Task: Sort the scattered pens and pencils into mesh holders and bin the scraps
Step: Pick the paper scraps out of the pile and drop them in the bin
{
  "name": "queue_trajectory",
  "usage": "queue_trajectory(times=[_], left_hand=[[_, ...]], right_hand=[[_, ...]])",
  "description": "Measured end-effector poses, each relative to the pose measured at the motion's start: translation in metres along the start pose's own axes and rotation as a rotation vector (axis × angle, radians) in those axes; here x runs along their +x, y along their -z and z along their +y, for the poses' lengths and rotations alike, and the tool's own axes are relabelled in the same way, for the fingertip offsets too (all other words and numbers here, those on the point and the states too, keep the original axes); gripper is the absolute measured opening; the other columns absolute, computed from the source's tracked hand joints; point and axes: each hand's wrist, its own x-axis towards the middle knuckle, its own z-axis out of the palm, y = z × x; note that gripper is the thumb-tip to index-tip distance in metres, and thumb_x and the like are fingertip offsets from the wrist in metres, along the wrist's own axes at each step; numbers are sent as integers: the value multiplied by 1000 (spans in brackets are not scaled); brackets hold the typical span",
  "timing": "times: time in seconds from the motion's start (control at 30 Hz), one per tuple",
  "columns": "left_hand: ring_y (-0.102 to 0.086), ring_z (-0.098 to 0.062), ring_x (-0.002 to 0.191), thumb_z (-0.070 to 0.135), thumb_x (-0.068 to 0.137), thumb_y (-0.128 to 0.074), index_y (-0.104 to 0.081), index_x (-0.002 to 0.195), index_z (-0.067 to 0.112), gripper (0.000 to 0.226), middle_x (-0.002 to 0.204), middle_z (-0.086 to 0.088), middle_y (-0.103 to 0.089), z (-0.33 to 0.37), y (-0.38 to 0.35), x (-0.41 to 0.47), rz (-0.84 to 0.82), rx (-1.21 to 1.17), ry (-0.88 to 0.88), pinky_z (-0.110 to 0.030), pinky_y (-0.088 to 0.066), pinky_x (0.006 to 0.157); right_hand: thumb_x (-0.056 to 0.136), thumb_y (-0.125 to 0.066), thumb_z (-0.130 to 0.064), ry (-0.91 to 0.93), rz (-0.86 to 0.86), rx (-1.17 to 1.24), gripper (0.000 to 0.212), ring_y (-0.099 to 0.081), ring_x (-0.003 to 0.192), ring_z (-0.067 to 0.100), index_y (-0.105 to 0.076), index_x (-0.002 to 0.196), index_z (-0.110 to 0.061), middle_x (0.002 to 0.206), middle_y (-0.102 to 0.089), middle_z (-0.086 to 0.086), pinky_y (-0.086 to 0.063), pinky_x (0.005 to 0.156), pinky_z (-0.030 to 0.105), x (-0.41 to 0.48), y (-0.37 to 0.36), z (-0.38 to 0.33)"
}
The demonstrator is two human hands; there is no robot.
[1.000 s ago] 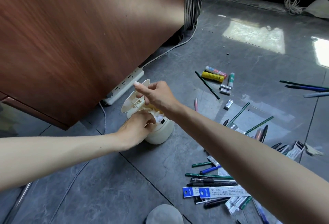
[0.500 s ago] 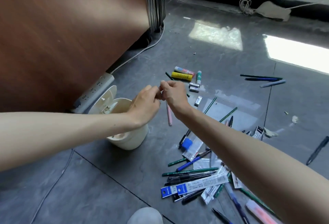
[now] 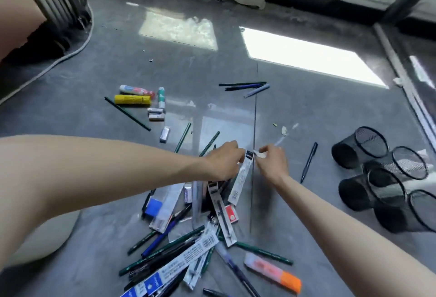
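Head view: left hand [image 3: 224,162] is pinching a packet [image 3: 243,175] by its top, right hand [image 3: 271,163] is pinching a white scrap [image 3: 260,154] beside it. Pens [image 3: 160,239] are lying piled on the glossy grey floor [image 3: 306,112] beneath, and holders [image 3: 382,178] are lying tipped at right.

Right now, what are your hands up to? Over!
Left hand pinching refill packet top. Right hand pinching it too. Mesh holders far right. Pen pile underneath, nothing blocking.

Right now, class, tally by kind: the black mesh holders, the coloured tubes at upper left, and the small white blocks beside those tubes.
Mesh holders: 4
Tubes: 3
Small blocks: 3
Total: 10
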Motion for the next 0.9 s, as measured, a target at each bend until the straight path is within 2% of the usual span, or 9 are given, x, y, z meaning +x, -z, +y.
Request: queue_trajectory(times=[0.17, 0.3, 0.37, 0.43, 0.53, 0.6, 0.73, 0.83, 0.9], left_hand=[[-46, -33, 103, 5, 87, -45, -52, 104, 6, 18, 111, -13, -43, 15, -19, 47, 43, 9, -30, -45, -45, 81], [-47, -28, 107, 1, 84, -47, -47, 112, 9, 29, 114, -11, -46, 10, -24, 71, 116, -83, 32, -43, -45, 83], [-50, -25, 109, -1, 83, -43, -46, 114, 10, 33, 115, -9, -47, 4, -25, 83, 162, -141, 53, -43, -45, 83], [-51, -25, 110, -4, 82, -41, -46, 115, 10, 36, 115, -9, -47, 0, -23, 98, 215, -179, 75, -44, -45, 83], [-45, -25, 113, -1, 85, -44, -47, 121, 12, 38, 120, -8, -45, 3, -17, 127, 271, -178, 62, -35, -41, 79], [-41, -26, 116, 5, 89, -47, -47, 127, 14, 39, 123, -9, -43, 9, -16, 145, 270, -137, -17, -33, -39, 78], [-39, -28, 118, 17, 89, -52, -52, 126, 15, 37, 126, -8, -45, 25, -26, 174, 202, -48, -139, -34, -38, 91], [-40, -28, 112, 23, 83, -61, -57, 114, 16, 32, 123, -5, -49, 39, -41, 183, 255, -39, -189, -31, -31, 84], [-40, -27, 110, 25, 82, -63, -61, 107, 16, 26, 119, -4, -50, 44, -46, 188, 283, -83, -204, -29, -29, 81]], right_hand=[[82, -68, -29, -36, -30, -26, 39, -51, 111, 29, -54, 113, -10, 119, -52, 14, -39, 86, 33, 17, 11, 37], [76, -74, -34, 33, -23, 54, 44, -53, 101, 20, -53, 110, -15, 109, -51, 3, -39, 81, 32, 26, 6, 31], [78, -72, -35, 35, -10, 42, 34, -52, 93, 18, -53, 101, -19, 101, -51, -2, -39, 77, 31, 29, 2, 30], [81, -69, -36, 22, 5, 0, 23, -52, 87, 18, -50, 81, -23, 93, -56, -2, -36, 70, 30, 35, -1, 31], [85, -66, -33, -47, 44, 44, 32, -49, 77, 21, -42, 66, -22, 78, -54, 0, -31, 65, 29, 46, 2, 34], [85, -66, -29, -95, 127, 130, 28, -49, 75, 22, -47, 70, -16, 74, -54, 0, -30, 63, 29, 52, 10, 38], [84, -66, -18, -128, 215, 182, 10, -54, 77, 21, -58, 82, -12, 74, -58, -1, -35, 66, 26, 62, 26, 50], [85, -63, -15, -128, 234, 181, 7, -55, 81, 20, -59, 90, -13, 73, -54, -7, -42, 72, 31, 67, 35, 53], [84, -62, -15, -136, 247, 179, 8, -57, 85, 21, -59, 91, -13, 77, -56, -5, -44, 75, 33, 71, 38, 54]])
